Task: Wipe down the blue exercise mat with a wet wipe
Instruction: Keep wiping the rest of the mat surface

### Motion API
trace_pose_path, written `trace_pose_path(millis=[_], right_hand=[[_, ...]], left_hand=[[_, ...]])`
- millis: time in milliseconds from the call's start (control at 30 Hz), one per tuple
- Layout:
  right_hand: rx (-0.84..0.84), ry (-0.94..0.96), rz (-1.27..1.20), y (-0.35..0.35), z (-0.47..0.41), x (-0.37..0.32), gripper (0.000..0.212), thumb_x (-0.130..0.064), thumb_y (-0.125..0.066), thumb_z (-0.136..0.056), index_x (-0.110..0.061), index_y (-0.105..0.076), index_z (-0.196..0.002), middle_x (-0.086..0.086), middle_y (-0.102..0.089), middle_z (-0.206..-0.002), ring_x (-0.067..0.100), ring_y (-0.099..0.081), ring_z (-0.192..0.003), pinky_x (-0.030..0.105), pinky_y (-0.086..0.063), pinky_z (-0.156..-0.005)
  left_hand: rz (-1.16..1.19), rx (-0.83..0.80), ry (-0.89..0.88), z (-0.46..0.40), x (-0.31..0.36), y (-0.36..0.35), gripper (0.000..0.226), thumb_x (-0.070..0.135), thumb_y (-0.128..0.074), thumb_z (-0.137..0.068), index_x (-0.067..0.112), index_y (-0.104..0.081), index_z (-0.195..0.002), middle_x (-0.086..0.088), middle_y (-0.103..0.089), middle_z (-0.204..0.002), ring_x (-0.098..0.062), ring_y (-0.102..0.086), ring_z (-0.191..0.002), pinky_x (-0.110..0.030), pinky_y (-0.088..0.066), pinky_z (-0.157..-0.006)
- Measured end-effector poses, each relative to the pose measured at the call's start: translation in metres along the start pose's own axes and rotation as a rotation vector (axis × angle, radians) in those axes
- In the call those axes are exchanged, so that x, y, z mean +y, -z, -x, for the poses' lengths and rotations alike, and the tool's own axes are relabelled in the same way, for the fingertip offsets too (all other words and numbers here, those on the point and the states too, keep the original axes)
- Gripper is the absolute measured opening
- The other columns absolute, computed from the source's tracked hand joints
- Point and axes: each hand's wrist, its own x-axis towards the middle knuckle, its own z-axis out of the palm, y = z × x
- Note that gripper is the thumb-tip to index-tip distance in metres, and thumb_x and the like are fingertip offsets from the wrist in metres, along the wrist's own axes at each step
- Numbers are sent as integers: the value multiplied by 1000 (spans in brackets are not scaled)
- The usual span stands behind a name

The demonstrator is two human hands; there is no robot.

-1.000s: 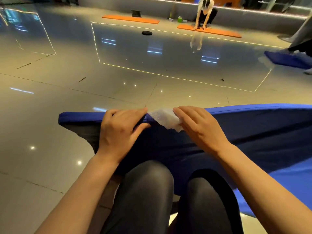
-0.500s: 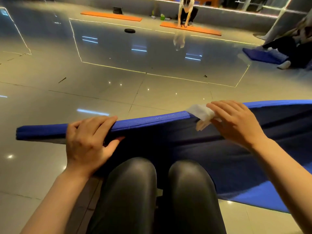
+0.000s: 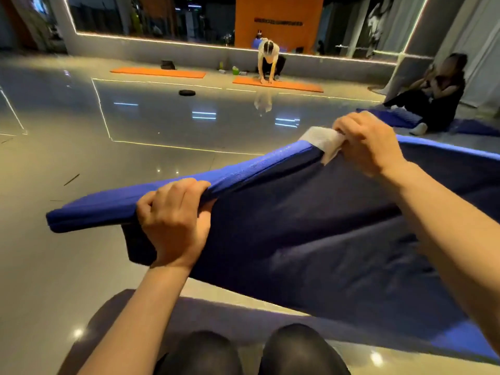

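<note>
A padded blue exercise mat [image 3: 311,226] is held up off a glossy tiled floor [image 3: 81,266], its thick top edge running from lower left to upper right.

The left hand [image 3: 173,223] has a closed grip around that edge near the mat's left end; the right hand [image 3: 370,147] pinches a white, crumpled wet wipe [image 3: 322,142] over it farther along. Beyond lie two orange mats [image 3: 159,72], a person kneeling on one; another person [image 3: 438,96] sits at right.
</note>
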Motion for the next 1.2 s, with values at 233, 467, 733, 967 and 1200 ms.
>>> trace_pose_path(millis=[233, 467, 733, 967, 1200], right_hand=[[242, 90, 125, 3, -18, 1, 19, -15, -47, -84, -3, -60, -91, 19, -64, -89, 37, -59, -77, 39, -44, -64], [24, 101, -32, -59, 83, -75, 9, -5, -56, -79, -6, -62, -87, 14, -62, -82, 34, -57, -68, 37, -42, -60], [-60, 142, -171, -62, 89, -147, 27, -13, -45, -82, -9, -66, -97, 10, -66, -94, 32, -60, -79, 35, -41, -67], [97, 25, -144, -29, 136, -134, 17, -1, -54, -91, -3, -70, -88, 11, -69, -92, 32, -63, -77, 41, -50, -64], [121, -310, 76, 41, 211, -86, 10, -1, -56, -79, -3, -66, -79, 13, -65, -80, 31, -56, -72, 37, -38, -62]], left_hand=[[52, -52, 163, -6, -16, -50, 23, 10, -76, -72, 13, -70, -94, -8, -67, -89, -21, -46, -83, -37, -26, -72], [82, -396, 388, 49, -72, -39, 37, 10, -52, -69, 9, -70, -101, -12, -68, -99, -36, -59, -89, -43, -36, -90], [309, -557, -161, 71, -2, -42, 58, 16, -60, -77, 18, -45, -132, -11, -59, -126, -24, -49, -119, -57, -24, -110], [339, -489, -80, 72, 32, -54, 88, 35, -80, -70, 24, -32, -144, -9, -54, -136, -24, -58, -106, -48, -36, -88], [416, -302, -400, 70, 70, -62, 53, 15, -69, -83, 26, -50, -131, -3, -69, -108, -23, -64, -86, -37, -42, -72]])
